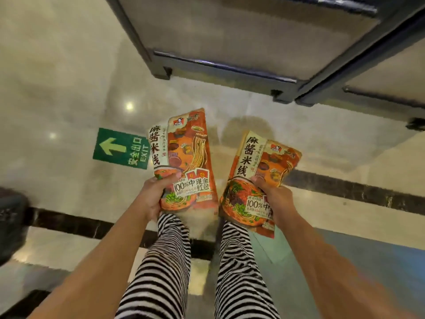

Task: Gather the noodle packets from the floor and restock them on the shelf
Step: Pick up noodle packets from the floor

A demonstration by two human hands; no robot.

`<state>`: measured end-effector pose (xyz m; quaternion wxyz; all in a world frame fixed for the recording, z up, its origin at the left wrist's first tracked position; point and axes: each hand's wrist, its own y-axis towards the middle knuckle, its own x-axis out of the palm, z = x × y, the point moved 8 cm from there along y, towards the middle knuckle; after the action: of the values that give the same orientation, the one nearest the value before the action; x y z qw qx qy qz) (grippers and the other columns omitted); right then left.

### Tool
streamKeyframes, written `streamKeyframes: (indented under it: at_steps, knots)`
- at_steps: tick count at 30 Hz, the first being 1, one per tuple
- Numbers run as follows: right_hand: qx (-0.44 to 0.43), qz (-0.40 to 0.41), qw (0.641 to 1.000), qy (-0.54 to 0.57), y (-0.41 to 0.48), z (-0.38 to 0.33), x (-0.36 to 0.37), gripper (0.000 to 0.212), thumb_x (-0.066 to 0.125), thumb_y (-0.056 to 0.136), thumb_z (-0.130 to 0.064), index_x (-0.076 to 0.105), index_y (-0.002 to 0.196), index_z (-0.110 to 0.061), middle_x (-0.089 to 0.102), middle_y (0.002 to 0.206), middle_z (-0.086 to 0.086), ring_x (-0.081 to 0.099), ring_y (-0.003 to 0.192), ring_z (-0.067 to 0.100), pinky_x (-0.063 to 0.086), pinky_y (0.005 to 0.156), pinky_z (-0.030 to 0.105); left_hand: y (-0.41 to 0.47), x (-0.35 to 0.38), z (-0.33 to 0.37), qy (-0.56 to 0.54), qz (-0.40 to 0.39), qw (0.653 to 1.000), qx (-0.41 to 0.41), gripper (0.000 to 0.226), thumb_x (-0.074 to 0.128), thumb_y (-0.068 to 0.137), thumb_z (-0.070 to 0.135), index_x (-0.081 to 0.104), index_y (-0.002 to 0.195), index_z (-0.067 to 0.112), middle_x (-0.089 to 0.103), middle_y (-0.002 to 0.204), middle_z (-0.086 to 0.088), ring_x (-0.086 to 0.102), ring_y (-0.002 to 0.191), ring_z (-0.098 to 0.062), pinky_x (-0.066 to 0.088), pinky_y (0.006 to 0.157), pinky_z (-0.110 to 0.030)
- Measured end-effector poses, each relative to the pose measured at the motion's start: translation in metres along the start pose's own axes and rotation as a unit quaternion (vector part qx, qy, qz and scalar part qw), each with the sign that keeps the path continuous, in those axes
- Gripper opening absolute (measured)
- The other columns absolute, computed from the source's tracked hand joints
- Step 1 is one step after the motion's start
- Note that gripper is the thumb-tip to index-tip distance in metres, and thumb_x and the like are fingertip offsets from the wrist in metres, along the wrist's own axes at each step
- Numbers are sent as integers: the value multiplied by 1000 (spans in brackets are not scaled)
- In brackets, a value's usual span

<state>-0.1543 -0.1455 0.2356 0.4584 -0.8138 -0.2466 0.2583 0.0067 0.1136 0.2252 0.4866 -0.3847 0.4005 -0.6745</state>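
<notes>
Rising above each hand is an orange noodle packet: left hand [151, 196] pinches the left packet [186, 157], right hand [273, 196] pinches the right packet [255, 178].

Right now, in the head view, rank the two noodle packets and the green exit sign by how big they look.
1. Tied: left-hand packet and right-hand packet look about alike, so no ranking.
2. Smallest as seen: green exit sign, though it lies farther off on the floor.
</notes>
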Motion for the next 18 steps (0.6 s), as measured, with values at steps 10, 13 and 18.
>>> streamKeyframes:
  at_steps: [10,13,18]
  knots:
    - [-56,-122,971,-196,-85,23,291,34,87,69,-22,72,97,-9,77,83,8,75,75,28,60,78,44,-61,-286,20,-135,133,979,75,62,86,57,27,69,114,7,76,101,-13,73,94,-30,56,90,-47]
    - [-73,-151,952,-256,-115,38,360,34,88,68,-21,73,95,-8,76,87,11,74,80,30,59,80,46,-87,-353,7,-197,175,961,81,59,86,56,23,71,110,4,76,99,-16,74,89,-30,59,83,-43]
    - [-93,-208,911,-345,-162,69,462,42,89,66,-21,72,100,-4,76,89,13,74,79,31,60,76,43,-134,-441,-29,-292,231,924,89,43,87,63,17,72,102,6,76,97,-16,75,86,-30,60,74,-38]
